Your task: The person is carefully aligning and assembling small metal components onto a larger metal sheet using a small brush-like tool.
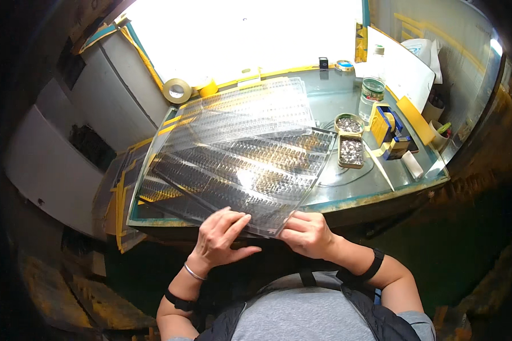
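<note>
A see-through film sheet with slanting rows of small dark marks lies at an angle on the glass-topped table. My right hand pinches its near right corner, just over the table's front edge. My left hand is by the near edge of the same sheet, fingertips resting on it and thumb held apart. Other clear sheets with rows of marks are beneath and behind it, overlapping. Part of the lower sheets is hidden by the top one.
Right of the sheets are two small tins of speckled bits, a blue and yellow tape dispenser, a lidded jar and a clear bottle. A tape roll stands at the back left. Yellow-edged sheets hang beside the table's left side.
</note>
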